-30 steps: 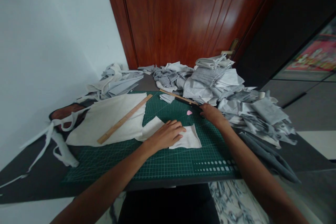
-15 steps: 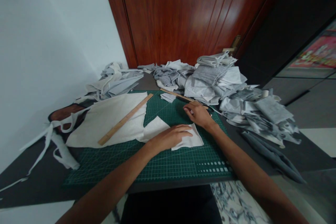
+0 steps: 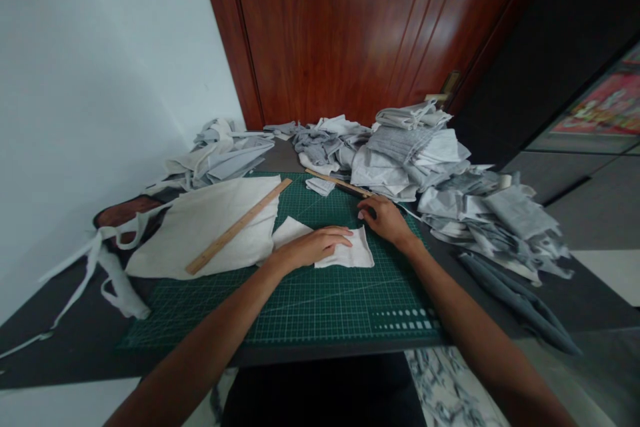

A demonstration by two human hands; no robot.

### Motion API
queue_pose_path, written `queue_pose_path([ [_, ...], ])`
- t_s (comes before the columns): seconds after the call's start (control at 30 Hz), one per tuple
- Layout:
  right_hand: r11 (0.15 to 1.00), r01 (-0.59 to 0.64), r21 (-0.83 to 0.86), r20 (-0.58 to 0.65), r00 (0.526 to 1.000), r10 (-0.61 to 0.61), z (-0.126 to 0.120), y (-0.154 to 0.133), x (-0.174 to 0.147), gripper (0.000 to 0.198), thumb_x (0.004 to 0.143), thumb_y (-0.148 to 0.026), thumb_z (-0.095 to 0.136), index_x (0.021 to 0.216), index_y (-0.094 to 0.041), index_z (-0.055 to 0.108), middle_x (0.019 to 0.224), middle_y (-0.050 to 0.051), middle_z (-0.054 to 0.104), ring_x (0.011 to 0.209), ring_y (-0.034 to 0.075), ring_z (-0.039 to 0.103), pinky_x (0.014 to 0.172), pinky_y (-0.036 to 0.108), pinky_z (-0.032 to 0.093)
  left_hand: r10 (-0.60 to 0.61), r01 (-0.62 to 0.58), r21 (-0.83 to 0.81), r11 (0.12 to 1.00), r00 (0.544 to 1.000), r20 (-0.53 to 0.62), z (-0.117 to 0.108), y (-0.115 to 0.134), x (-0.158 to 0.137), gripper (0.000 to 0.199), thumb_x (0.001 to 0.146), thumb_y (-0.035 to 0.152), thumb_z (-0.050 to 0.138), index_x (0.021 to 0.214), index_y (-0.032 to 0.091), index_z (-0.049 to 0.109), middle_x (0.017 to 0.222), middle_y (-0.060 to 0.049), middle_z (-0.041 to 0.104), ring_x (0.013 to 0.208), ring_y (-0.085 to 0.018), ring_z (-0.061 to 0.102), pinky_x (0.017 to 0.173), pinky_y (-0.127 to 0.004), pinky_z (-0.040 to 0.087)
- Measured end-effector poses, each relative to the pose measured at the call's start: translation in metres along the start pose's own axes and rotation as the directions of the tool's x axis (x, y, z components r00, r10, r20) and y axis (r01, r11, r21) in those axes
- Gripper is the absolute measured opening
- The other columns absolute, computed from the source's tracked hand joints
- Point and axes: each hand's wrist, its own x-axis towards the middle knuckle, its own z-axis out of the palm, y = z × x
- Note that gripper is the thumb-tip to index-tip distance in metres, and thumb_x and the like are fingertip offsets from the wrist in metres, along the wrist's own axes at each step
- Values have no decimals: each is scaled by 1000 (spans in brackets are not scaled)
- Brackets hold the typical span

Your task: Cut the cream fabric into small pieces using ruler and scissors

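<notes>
My left hand (image 3: 316, 247) lies flat, fingers stretched out, on a small off-white cloth piece (image 3: 353, 250) on the green cutting mat (image 3: 320, 310). Another white cloth corner (image 3: 290, 231) pokes out behind that hand. My right hand (image 3: 384, 219) rests at the mat's right side, beyond the cloth's far right corner, with curled fingers. It covers the near end of a wooden ruler (image 3: 333, 179) with a dark object alongside. Whether anything is inside its fingers is hidden. To the left, a second wooden ruler (image 3: 240, 225) lies slantwise across a large off-white cloth (image 3: 175, 237).
Piles of grey and white cloth (image 3: 410, 147) line the back and right of the dark table (image 3: 505, 320). More cloth scraps (image 3: 215, 153) and loose strips (image 3: 120, 280) lie at left. A small folded cloth (image 3: 320, 185) sits at the mat's far edge. A wooden door (image 3: 335, 33) stands behind.
The small cloth under my left hand has shifted left and slightly away from me, along with the hand. My right hand has moved slightly right, with its fingers more curled.
</notes>
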Motion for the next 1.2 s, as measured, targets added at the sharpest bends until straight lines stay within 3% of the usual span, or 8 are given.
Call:
queue_pose_path([
  [0.17, 997, 28, 65, 10, 1000, -29, -7, 2, -1, 20, 100, -22, 55, 104, -18, 74, 109, 10, 77, 108, 23, 68, 103, 36, 48, -22, 27, 90, 996, 998, -61, 2, 7, -1, 46, 95, -1, 49, 132, 18, 68, 149, -12, 62, 145, -20, 52, 123, -42, 42],
  [0.37, 993, 103, 56, 108, 988, -109, -6, -8, 0, 19, 101, -25, 57, 102, -18, 75, 101, 9, 77, 96, 22, 68, 95, 35, 50, -128, 180, 297, 938, 974, -186, 1, 10, -2, 51, 90, -3, 51, 133, 21, 67, 143, -11, 64, 140, -26, 52, 120, -49, 44],
  [0.53, 999, 27, -26, 110, 994, -24, -5, -1, 0, 21, 100, -17, 55, 109, -17, 75, 112, 10, 76, 109, 23, 66, 101, 36, 47, -165, 198, 298, 934, 977, -134, -5, 20, -5, 50, 89, -5, 46, 126, 18, 69, 138, -10, 66, 130, -25, 57, 110, -44, 49],
  [0.67, 989, -45, -143, 95, 994, 59, -6, 4, -2, 26, 101, -33, 61, 115, -16, 74, 118, 13, 72, 112, 27, 63, 102, 39, 46, -187, 230, 308, 923, 969, -161, -3, 34, -6, 35, 98, 8, 48, 126, 18, 66, 137, -10, 64, 129, -27, 55, 110, -46, 47],
  [0.8, 966, -111, -232, 80, 988, 133, -6, 4, -5, 36, 103, -40, 56, 122, -15, 73, 120, 16, 68, 114, 31, 59, 102, 42, 45, -163, 232, 371, 899, 964, -209, -5, 44, -6, 33, 101, 14, 47, 130, 19, 62, 138, -10, 62, 130, -27, 52, 111, -45, 44],
  [0.87, 961, -141, -238, 34, 988, 154, -7, 4, -6, 38, 103, -37, 54, 129, -15, 69, 121, 17, 66, 115, 32, 58, 103, 43, 45, -202, 306, 419, 855, 940, -274, -12, 44, -8, 33, 102, 15, 46, 131, 19, 62, 134, -11, 63, 127, -28, 54, 108, -46, 44],
  [1.03, 968, -164, -190, -23, 986, 162, -9, 8, -6, 40, 102, -33, 53, 137, -17, 64, 125, 17, 64, 118, 33, 56, 105, 46, 44, -390, 581, 497, 644, 809, -440, -32, 34, -20, 31, 104, 26, 47, 126, 14, 64, 121, -17, 66, 117, -35, 54, 97, -50, 46],
  [1.2, 985, -101, -142, -6, 995, 102, -4, 8, -4, 40, 100, -29, 53, 136, -14, 63, 131, 17, 63, 123, 33, 55, 109, 45, 43, -401, 521, 496, 695, 853, -335, -29, 28, -24, 34, 105, 41, 52, 123, 16, 66, 121, -14, 65, 116, -33, 54, 98, -48, 46],
])
